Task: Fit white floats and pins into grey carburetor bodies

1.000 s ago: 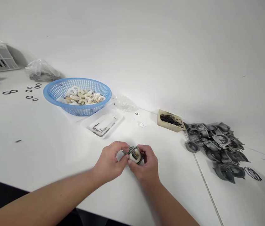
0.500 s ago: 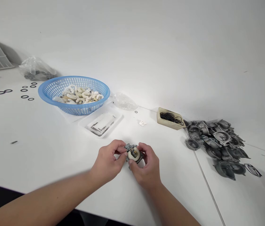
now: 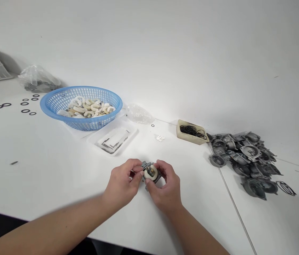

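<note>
A small grey metal carburetor [image 3: 144, 164] with a cream-white float [image 3: 154, 175] on its upper face is between my two hands, low over the white table. Brass parts show in the float's middle. My right hand [image 3: 167, 186] grips the carburetor from the right, thumb at the near side and fingers at the far side. On the left edge, thumb and forefinger of my left hand [image 3: 125, 182] are pinched together against the carburetor beside the float. Whether a small pin is between those fingertips cannot be seen.
A blue basket [image 3: 85, 124] holds white floats. Before it lies a white tray [image 3: 133, 136] with thin metal pins. To the right are a cream box [image 3: 191, 138] of black rubber rings and a heap of grey carburetor bowls [image 3: 241, 159]. Loose black rings [image 3: 25, 111] lie left.
The view has shifted slightly. My hands keep nearly the same hold on the carburetor. Another person's hand at the right edge has gone out of view.
</note>
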### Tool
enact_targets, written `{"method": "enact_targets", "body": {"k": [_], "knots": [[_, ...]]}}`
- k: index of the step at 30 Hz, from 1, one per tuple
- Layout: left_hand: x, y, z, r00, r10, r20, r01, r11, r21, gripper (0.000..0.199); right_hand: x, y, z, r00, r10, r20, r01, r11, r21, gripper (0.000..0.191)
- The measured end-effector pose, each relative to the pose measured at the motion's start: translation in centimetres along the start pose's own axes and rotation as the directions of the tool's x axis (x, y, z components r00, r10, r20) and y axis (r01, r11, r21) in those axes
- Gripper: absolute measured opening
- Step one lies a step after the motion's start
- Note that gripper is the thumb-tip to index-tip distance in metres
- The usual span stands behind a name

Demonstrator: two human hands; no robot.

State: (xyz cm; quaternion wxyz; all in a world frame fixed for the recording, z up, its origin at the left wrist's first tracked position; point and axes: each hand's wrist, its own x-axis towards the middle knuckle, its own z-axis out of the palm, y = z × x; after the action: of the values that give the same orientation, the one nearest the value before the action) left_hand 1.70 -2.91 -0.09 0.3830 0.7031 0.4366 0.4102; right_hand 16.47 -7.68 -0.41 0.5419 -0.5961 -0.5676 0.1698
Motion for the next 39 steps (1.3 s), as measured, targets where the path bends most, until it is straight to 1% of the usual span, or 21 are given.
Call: {"method": "enact_targets", "body": {"k": [4, 6, 10, 13, 18, 25, 29, 32, 36, 39], "knots": [[0.3, -0.1, -0.1, 1.000, -0.008, 0.020, 0.009, 1.000, -0.030, 0.010, 0.1, 0.0, 0.0, 1.000, -0.013, -0.005, 0.013, 1.000, 0.010, 0.043], [0.4, -0.1, -0.3, 0.998, -0.029, 0.055, 0.032, 0.998, -0.053, 0.006, 0.1, 0.0, -0.1, 1.000, -0.030, -0.003, 0.030, 0.999, 0.011, 0.043], [0.9, 0.1, -0.7, 0.989, -0.061, 0.135, 0.078, 0.990, -0.120, 0.007, 0.1, -0.1, -0.1, 1.000, -0.030, -0.001, 0.030, 1.000, 0.004, 0.044], [1.1, 0.1, -1.0, 0.986, -0.046, 0.161, 0.068, 0.988, -0.137, 0.009, 0.2, -0.1, -0.2, 1.000, -0.019, 0.012, 0.018, 1.000, 0.017, 0.043], [1.3, 0.2, -1.3, 0.981, -0.018, 0.194, 0.044, 0.990, -0.131, 0.008, 0.5, 0.0, -0.4, 0.998, -0.030, 0.054, 0.028, 0.999, 0.039, 0.040], [1.5, 0.3, -1.5, 0.975, 0.002, 0.222, 0.023, 0.993, -0.112, 0.011, 0.6, 0.1, -0.5, 0.998, -0.037, 0.060, 0.034, 0.998, 0.051, 0.040], [1.6, 0.3, -1.5, 0.978, 0.016, 0.206, -0.007, 0.999, -0.044, 0.011, 0.6, 0.1, -0.5, 0.998, -0.038, 0.059, 0.035, 0.998, 0.054, 0.039], [1.8, 0.3, -1.7, 0.976, 0.014, 0.219, -0.013, 1.000, -0.006, 0.010, 0.6, 0.1, -0.5, 0.997, -0.045, 0.062, 0.041, 0.998, 0.053, 0.039], [2.6, 0.4, -2.0, 0.961, 0.010, 0.275, -0.006, 1.000, -0.016, 0.011, 0.7, 0.1, -0.6, 0.995, -0.056, 0.079, 0.052, 0.997, 0.059, 0.039], [3.4, 0.8, -2.3, 0.930, 0.028, 0.366, -0.011, 0.999, -0.047, 0.017, 0.8, 0.1, -0.7, 0.993, -0.062, 0.097, 0.055, 0.996, 0.074, 0.039]]}}
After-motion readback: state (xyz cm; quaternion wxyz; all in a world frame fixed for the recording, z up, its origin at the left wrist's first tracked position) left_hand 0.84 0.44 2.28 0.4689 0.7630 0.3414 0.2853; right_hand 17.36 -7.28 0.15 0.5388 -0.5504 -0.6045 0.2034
